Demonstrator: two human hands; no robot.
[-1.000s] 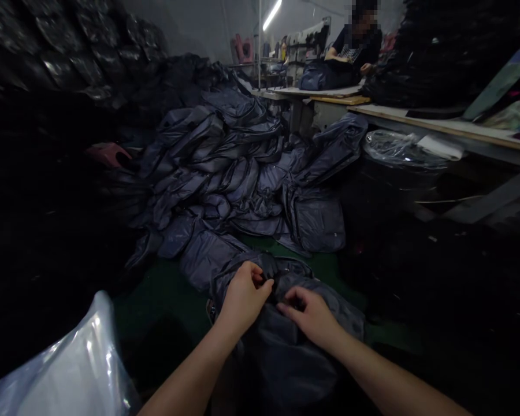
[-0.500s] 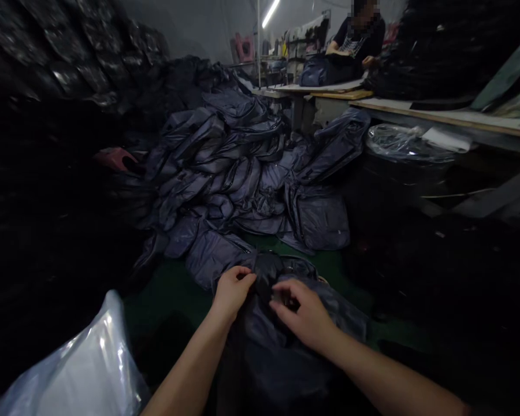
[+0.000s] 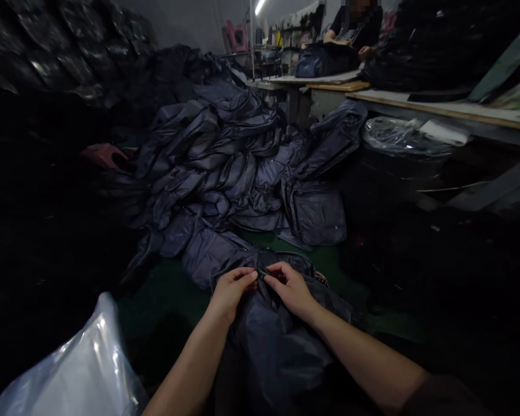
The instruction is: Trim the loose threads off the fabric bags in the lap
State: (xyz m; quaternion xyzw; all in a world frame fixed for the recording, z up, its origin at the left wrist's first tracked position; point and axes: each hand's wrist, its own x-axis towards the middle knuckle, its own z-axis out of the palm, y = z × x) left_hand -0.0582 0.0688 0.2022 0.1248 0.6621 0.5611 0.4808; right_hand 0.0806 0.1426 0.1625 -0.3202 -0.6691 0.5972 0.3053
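A dark blue backpack [image 3: 281,341] of thin, crumpled fabric lies across my lap, its near part in deep shadow. At its upper edge my left hand [image 3: 230,292] is closed, thumb and fingers pinching the cloth. Just to the right, my right hand [image 3: 291,292] is closed as well, with thumb and forefinger pinching dark material of the same bag. The two sets of fingertips are close together but apart. Which part of the bag lies between them is too dark to make out.
Ahead lies a large heap of similar bags [image 3: 238,167] on the green floor [image 3: 164,289]. A clear plastic bag [image 3: 69,370] is at lower left. A worktable [image 3: 437,107] runs along the right, where another person [image 3: 357,29] handles a dark bag. A pink stool [image 3: 104,155] stands left.
My right hand has moved up and left toward my left hand, and its fingers have closed on the cloth. My left hand stays pinching. The camera view has shifted slightly.
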